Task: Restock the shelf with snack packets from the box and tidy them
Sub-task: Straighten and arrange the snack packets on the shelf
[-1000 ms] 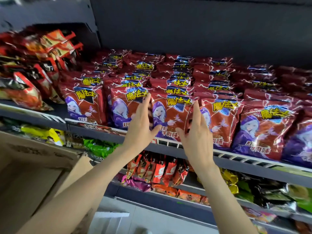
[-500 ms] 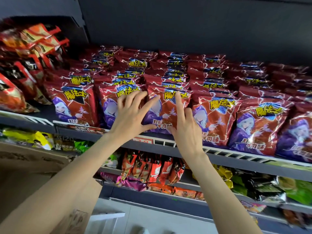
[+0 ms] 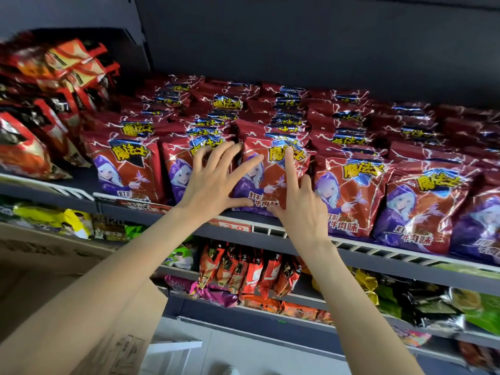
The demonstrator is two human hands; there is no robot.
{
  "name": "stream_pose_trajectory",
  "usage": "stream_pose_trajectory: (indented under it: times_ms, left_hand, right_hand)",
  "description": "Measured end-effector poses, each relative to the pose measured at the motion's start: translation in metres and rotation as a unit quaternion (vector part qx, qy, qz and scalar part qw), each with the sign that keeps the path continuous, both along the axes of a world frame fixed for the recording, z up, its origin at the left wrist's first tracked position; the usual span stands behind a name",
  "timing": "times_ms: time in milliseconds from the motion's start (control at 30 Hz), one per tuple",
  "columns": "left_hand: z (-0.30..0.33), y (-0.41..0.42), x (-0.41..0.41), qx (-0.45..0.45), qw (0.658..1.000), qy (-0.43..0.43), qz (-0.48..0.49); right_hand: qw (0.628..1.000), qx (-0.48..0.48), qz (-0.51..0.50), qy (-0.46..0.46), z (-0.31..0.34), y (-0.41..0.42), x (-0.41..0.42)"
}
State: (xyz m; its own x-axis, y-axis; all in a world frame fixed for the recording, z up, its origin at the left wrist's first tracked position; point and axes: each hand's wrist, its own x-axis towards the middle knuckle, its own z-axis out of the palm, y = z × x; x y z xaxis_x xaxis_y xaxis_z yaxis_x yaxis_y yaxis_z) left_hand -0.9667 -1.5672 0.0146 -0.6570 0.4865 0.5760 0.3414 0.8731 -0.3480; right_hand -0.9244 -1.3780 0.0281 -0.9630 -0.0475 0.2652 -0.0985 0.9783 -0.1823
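Up on the shelf (image 3: pixel 297 236), we have both hands on the front row of red-and-purple snack packets (image 3: pixel 349 196), which stand upright in several files running back toward the dark rear panel (image 3: pixel 297 36). Our left hand (image 3: pixel 213 182) lies flat with its fingers spread wide, the palm across the seam between the second and third front packets, the thumb resting along the lower edge of the third packet (image 3: pixel 270 182). Our right hand (image 3: pixel 300 207) is also spread and pinches nothing: its index finger points up the face of that same packet, touching the yellow lettering, while the thumb meets the packet's bottom edge close to the left thumb. So the packet we are straightening sits between the two hands, at the centre of the view, its base on the shelf's white wire front rail (image 3: pixel 378 250).

At nine to ten o'clock, a heap of orange-and-black packets (image 3: pixel 35 125) leans on the same shelf. At seven to eight o'clock, a brown cardboard box (image 3: pixel 29 269) fills the lower left corner, partly behind our left forearm. Toward five o'clock, a lower shelf (image 3: pixel 311 296) carries small red upright packets (image 3: pixel 251 272), with green and dark bags (image 3: pixel 422 301) further right.
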Motion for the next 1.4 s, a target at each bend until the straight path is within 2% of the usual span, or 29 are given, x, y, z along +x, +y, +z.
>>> stream_pose_trajectory:
  times_ms: [133, 233, 300, 367, 467, 533, 600, 767, 900, 1033, 1200, 1400]
  left_hand:
    - [0.001, -0.002, 0.003, 0.005, 1.000, -0.007, -0.024]
    - [0.009, -0.015, 0.011, 0.096, 0.991, -0.021, -0.088]
    - [0.014, -0.034, 0.021, 0.172, 0.981, 0.005, -0.091]
    - [0.016, -0.059, 0.034, 0.240, 0.968, 0.053, -0.057]
    - [0.011, -0.099, 0.050, 0.285, 0.956, 0.073, 0.016]
    - [0.005, -0.119, 0.048, 0.305, 0.950, 0.040, 0.056]
    - [-0.001, -0.133, 0.044, 0.345, 0.935, -0.005, 0.079]
    - [-0.007, -0.147, 0.038, 0.421, 0.902, -0.056, 0.071]
    - [-0.009, -0.139, 0.035, 0.411, 0.909, -0.053, 0.049]
    - [-0.013, -0.135, 0.027, 0.404, 0.913, -0.042, 0.044]
    - [-0.011, -0.140, 0.020, 0.429, 0.901, -0.046, 0.048]
    - [-0.012, -0.146, 0.026, 0.423, 0.905, -0.029, 0.029]
  right_hand:
    - [1.000, 0.018, -0.020, -0.013, 0.002, -0.001, 0.002]
    - [0.999, 0.023, -0.021, -0.021, 0.010, 0.001, 0.009]
    - [1.000, 0.006, -0.023, -0.014, 0.020, 0.006, 0.018]
    - [0.998, -0.015, -0.007, 0.062, 0.028, 0.008, 0.026]
    - [0.969, -0.061, 0.109, 0.213, 0.033, -0.009, 0.024]
    - [0.950, -0.031, 0.203, 0.234, 0.032, -0.033, 0.010]
    - [0.939, 0.014, 0.257, 0.227, 0.033, -0.058, -0.008]
    - [0.925, 0.133, 0.295, 0.199, 0.035, -0.093, -0.043]
    - [0.922, 0.209, 0.274, 0.175, 0.024, -0.100, -0.050]
    - [0.930, 0.230, 0.220, 0.183, 0.014, -0.110, -0.051]
    - [0.932, 0.204, 0.198, 0.225, 0.008, -0.113, -0.046]
    - [0.926, 0.153, 0.250, 0.238, 0.009, -0.110, -0.052]
